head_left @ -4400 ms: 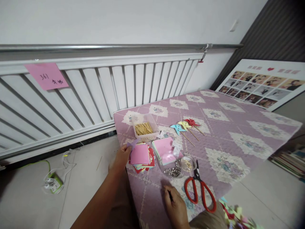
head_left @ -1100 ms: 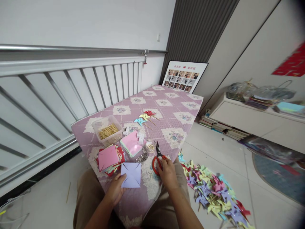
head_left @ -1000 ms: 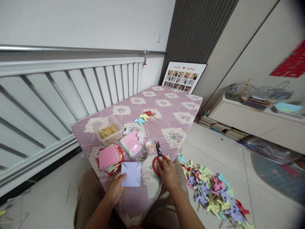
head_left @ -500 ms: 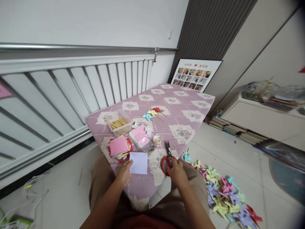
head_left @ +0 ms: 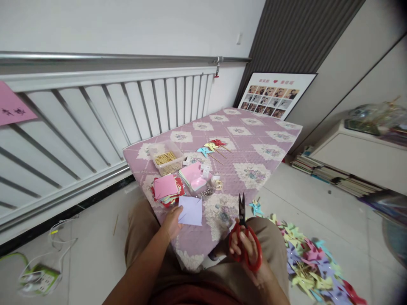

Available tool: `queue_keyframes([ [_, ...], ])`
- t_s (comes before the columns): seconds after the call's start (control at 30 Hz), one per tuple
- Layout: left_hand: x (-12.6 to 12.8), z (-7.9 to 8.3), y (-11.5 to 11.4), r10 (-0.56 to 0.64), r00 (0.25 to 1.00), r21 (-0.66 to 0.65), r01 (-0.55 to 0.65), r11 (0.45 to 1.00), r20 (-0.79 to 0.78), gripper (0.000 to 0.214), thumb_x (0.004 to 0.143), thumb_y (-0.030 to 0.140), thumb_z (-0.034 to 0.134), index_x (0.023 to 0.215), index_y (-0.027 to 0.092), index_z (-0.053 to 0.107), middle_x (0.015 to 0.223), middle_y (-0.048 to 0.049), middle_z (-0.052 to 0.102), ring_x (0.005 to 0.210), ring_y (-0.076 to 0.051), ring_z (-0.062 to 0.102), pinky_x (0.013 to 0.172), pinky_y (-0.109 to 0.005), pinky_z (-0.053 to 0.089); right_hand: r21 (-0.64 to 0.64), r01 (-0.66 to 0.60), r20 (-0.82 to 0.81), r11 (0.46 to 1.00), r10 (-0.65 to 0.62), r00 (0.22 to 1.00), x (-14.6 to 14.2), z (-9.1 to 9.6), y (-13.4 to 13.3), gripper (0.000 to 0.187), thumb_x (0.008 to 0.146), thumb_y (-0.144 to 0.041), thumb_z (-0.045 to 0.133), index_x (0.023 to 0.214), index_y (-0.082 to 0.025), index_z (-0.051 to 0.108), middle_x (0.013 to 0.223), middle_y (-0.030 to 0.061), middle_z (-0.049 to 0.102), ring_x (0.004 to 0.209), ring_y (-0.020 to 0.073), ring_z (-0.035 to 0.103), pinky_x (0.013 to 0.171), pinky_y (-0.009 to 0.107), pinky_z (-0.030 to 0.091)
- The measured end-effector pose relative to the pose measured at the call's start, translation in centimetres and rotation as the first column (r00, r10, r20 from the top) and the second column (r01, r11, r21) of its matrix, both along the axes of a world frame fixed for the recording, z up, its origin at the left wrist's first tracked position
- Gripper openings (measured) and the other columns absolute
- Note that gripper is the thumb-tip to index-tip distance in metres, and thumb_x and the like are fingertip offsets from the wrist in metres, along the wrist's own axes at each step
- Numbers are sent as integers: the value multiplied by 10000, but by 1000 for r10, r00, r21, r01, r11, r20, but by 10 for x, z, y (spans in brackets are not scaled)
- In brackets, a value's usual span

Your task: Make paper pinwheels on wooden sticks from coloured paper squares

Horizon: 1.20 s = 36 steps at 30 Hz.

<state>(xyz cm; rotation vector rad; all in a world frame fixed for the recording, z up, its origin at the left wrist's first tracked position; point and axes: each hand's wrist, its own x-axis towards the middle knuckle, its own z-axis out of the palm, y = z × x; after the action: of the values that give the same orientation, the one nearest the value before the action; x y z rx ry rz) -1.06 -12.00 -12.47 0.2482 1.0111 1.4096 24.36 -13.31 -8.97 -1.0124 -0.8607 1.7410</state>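
Note:
My left hand grips the left edge of a square lavender paper, with slits running in from its corners. The paper is over the near part of the table. Red-handled scissors are in my right hand, blades pointing up and away and slightly apart, raised over my right thigh. Left of the lavender sheet lies a stack of coloured paper squares, pink on top. Behind it another pile of pink and pale sheets sits beside small metallic pieces and a small round container.
A clear plastic box of short sticks stands near the table's left edge. Three finished pinwheels lie mid-table on the flowered tablecloth. Many pinwheels cover the floor at right. A radiator lines the wall.
My right hand has lifted the scissors off the table, turning them upright over my thigh. The lavender paper stays in my left hand. The view has shifted slightly left.

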Motion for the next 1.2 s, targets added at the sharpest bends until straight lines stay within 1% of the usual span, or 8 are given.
queue_keyframes([
  [0.17, -1, -1, -2, -7, 1000, 4, 7, 1000, -7, 323, 632, 324, 764, 871, 138, 653, 816, -62, 726, 712, -190, 666, 673, -307, 519, -101, -198, -385, 975, 145, 911, -19, 8, -19, 491, 772, -692, 550, 993, -257, 603, 640, -60, 421, 433, 62, 215, 460, 234, 369],
  [0.27, -1, -6, -3, -11, 1000, 24, 11, 1000, -7, 308, 647, 314, 753, 879, 137, 654, 835, -61, 727, 716, -176, 666, 684, -292, 521, -122, -262, -476, 957, 175, 862, -24, 0, -26, 591, 693, -774, 553, 960, -253, 630, 675, -45, 466, 446, 61, 235, 482, 244, 382],
  [0.47, 0, -9, -3, -16, 1000, 49, 17, 999, -8, 247, 686, 276, 713, 897, 163, 651, 836, -48, 734, 758, -190, 682, 732, -317, 535, -132, -333, -547, 934, 212, 810, -23, -1, -35, 559, 632, -747, 648, 917, -267, 649, 738, -18, 530, 511, 83, 356, 536, 253, 414],
  [0.6, 0, -3, -5, -34, 999, 51, 34, 998, -4, 241, 687, 274, 706, 890, 155, 653, 814, -56, 731, 742, -204, 683, 718, -334, 540, -117, -331, -482, 936, 238, 843, -20, -2, -35, 725, 571, -753, 689, 1106, -268, 618, 769, -6, 556, 560, 108, 427, 592, 297, 464],
  [0.7, -1, -2, -5, -53, 999, 51, 53, 997, 5, 242, 682, 271, 711, 880, 145, 655, 796, -60, 726, 723, -201, 677, 694, -329, 543, -77, -269, -397, 960, 218, 892, -18, -7, -32, 636, 695, -672, 670, 1186, -280, 568, 840, 23, 595, 634, 139, 494, 587, 284, 459],
  [0.87, -5, -7, -3, -126, 992, 60, 124, 990, 26, 240, 683, 277, 712, 870, 135, 660, 774, -62, 720, 677, -179, 667, 651, -296, 542, -23, -108, -4, 994, 108, 994, -20, -9, -21, 621, 750, -478, 732, 1272, -281, 459, 909, 35, 633, 602, 127, 516, 493, 232, 410],
  [1.0, -9, -10, 0, -238, 970, 94, 233, 968, 49, 297, 688, 286, 708, 918, 103, 669, 827, -99, 718, 722, -197, 677, 702, -324, 547, -23, -30, 299, 999, 36, 954, -31, -1, -9, 645, 705, -485, 745, 1245, -270, 467, 896, 10, 634, 570, 132, 537, 462, 231, 404],
  [1.2, -3, -8, -2, -326, 942, 112, 317, 942, 80, 259, 737, 287, 672, 919, 104, 687, 805, -100, 714, 711, -204, 670, 681, -324, 536, 98, -7, 313, 995, -24, 949, -58, 0, 3, 619, 688, -429, 749, 1214, -248, 478, 826, -23, 607, 669, 154, 574, 585, 250, 462],
])
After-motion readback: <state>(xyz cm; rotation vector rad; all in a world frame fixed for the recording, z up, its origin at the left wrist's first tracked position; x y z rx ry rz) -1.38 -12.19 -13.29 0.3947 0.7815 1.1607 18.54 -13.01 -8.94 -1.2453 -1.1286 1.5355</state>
